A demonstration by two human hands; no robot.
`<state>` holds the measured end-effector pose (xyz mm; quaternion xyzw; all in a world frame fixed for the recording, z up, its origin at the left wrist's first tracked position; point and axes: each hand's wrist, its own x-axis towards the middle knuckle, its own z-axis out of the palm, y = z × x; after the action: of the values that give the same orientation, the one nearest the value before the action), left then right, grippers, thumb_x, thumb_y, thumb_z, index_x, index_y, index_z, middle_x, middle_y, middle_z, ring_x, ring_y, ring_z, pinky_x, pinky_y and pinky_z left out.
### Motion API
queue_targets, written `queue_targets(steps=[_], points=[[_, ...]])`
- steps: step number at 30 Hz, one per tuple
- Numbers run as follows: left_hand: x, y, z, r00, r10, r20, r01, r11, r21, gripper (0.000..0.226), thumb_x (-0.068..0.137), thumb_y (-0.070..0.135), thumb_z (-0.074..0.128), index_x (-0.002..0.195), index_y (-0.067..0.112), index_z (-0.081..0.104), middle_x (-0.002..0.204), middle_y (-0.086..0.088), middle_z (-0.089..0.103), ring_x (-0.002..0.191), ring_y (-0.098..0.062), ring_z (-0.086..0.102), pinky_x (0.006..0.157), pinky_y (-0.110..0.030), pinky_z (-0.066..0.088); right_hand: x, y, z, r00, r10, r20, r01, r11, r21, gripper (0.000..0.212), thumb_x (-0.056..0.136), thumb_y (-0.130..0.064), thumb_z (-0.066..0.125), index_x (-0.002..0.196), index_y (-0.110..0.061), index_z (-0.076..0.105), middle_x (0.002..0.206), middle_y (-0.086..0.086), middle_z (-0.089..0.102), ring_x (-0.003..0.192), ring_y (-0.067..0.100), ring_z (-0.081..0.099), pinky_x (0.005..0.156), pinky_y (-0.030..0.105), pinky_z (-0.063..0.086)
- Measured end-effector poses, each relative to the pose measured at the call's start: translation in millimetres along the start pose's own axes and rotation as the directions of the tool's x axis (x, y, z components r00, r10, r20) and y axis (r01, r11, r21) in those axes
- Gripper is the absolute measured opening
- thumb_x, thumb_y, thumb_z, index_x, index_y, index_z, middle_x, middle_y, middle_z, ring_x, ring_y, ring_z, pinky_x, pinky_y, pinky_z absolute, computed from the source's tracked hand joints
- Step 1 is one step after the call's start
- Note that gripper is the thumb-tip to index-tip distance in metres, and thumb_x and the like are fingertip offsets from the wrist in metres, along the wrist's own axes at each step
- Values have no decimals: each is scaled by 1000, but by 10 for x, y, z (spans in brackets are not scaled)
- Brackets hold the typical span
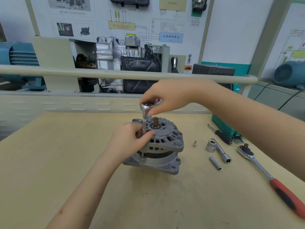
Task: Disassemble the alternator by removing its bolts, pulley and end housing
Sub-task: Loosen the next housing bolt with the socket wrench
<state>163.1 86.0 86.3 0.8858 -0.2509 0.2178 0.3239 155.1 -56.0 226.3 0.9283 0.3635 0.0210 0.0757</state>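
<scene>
While the right hand (166,96) grips the ratchet (149,104) head and the left hand (132,139) pinches its extension (144,124) on the alternator (158,144), standing mid-worktop (66,162), a tilted socket might slip and round the bolt.

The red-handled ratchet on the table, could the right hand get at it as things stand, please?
Probably yes, once freed: the right hand grips the small ratchet on the alternator, but the red-handled ratchet lies uncovered on its side of the table.
</scene>
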Motion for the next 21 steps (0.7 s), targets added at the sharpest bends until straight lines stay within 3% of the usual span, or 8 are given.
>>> queue_targets(steps=[2, 4, 6, 9, 12, 14, 18, 21], points=[[-3, 1, 2, 1000, 7, -7, -7, 1000, 19, 50, 85, 40, 57, 49, 19, 28, 42, 7, 28, 42, -8, 28, 45, -21, 18, -14, -7, -5, 1000, -19, 16, 18, 999, 51, 29, 90, -23, 54, 114, -8, 59, 109, 8, 63, 100, 23, 55, 88, 37, 40], [-2, -5, 9, 1000, 7, -12, -7, 1000, 29, 51, 86, 37, 57, 49, 18, 27, 42, 7, 28, 42, -7, 27, 45, -21, 18, -16, -2, 6, 1000, -17, 4, 17, 998, 56, 30, 90, -26, 55, 116, -11, 59, 109, 5, 63, 99, 21, 56, 87, 35, 41], [4, -6, 20, 1000, -8, -22, 8, 1000, 29, 51, 87, 35, 57, 49, 18, 26, 42, 7, 27, 42, -8, 27, 45, -23, 18, -8, 8, 16, 1000, 22, -21, -22, 1000, 13, 32, 89, -38, 55, 111, -15, 61, 97, 0, 64, 86, 14, 57, 76, 27, 45], [5, 10, 37, 999, -27, -30, 28, 999, 30, 52, 86, 35, 58, 49, 18, 25, 42, 6, 26, 42, -9, 26, 45, -26, 19, 16, 15, 37, 995, 95, -39, -94, 995, 27, 42, 84, -53, 53, 85, -12, 60, 66, -5, 59, 57, 6, 49, 50, 9, 36], [-2, 3, 21, 1000, -17, -24, 17, 1000, 1, 54, 83, 39, 60, 49, 18, 24, 41, 6, 24, 42, -10, 25, 46, -27, 19, 40, 10, 57, 992, 116, -50, -111, 989, 97, 48, 84, -53, 53, 78, -7, 59, 55, -5, 57, 48, 6, 47, 47, 5, 35], [-1, -5, 8, 1000, -4, -12, 4, 1000, -16, 53, 81, 44, 60, 50, 18, 27, 43, 6, 27, 44, -10, 28, 47, -27, 21, 23, 9, 43, 994, 96, -58, -93, 994, 57, 42, 87, -48, 52, 88, -7, 63, 62, -5, 57, 54, 6, 47, 54, 7, 36], [-5, -17, -4, 998, 54, -23, -54, 999, 6, 47, 83, 42, 58, 51, 21, 31, 45, 7, 32, 43, -7, 33, 44, -21, 23, -17, 2, 7, 1000, 25, -4, -24, 993, 118, 28, 91, -29, 53, 113, -14, 62, 101, 6, 65, 90, 20, 58, 76, 25, 41], [4, -34, 19, 996, 66, -58, -67, 998, -17, 50, 85, 31, 60, 50, 22, 26, 42, 8, 28, 42, -6, 37, 51, -18, 33, -16, 0, 12, 1000, 15, -9, -14, 991, 135, 29, 91, -29, 54, 116, -16, 61, 104, 2, 65, 94, 18, 58, 82, 28, 43]])
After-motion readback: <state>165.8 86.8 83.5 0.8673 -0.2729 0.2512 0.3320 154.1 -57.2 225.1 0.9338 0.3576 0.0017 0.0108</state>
